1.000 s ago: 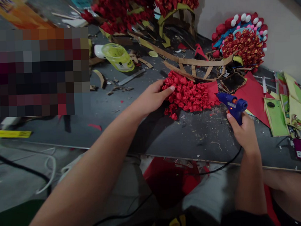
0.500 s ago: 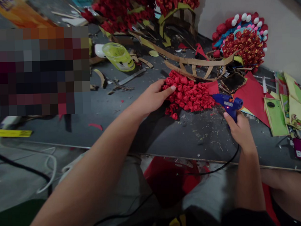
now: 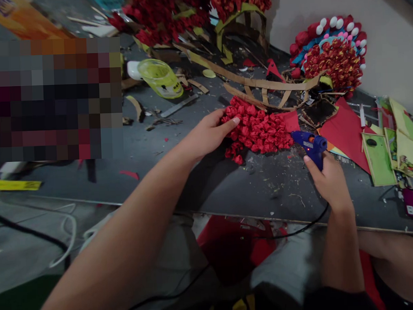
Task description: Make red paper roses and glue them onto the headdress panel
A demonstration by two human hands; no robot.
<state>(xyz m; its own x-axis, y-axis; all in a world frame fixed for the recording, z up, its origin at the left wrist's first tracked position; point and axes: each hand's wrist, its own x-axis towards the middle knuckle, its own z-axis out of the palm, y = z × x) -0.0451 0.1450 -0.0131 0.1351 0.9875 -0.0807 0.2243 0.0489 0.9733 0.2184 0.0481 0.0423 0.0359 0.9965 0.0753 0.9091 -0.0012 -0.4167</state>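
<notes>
My left hand (image 3: 210,133) grips the left end of a piece covered in crumpled red paper (image 3: 259,128), which lies on the dark tabletop. The thumb rests on top, and the other fingers are partly hidden at the far left edge. In my right hand (image 3: 329,178) is a blue glue gun (image 3: 313,146), held by its handle with a small red light showing. Its nozzle points left, close to the right end of the red piece, beside a flat red strip (image 3: 291,120). I cannot tell whether the tip touches. A black cord (image 3: 310,224) hangs over the table edge.
Curved cardboard strips (image 3: 258,81) lie just behind the red piece. A yellow-green tub (image 3: 159,79) and a metal ruler-like strip (image 3: 179,106) are at left. Red paper (image 3: 346,132) and green pieces (image 3: 379,160) lie at right. A decorated round piece (image 3: 331,55) leans against the wall.
The glue gun has tilted and shifted slightly left and down in my right hand. My left hand and the red paper piece keep their place.
</notes>
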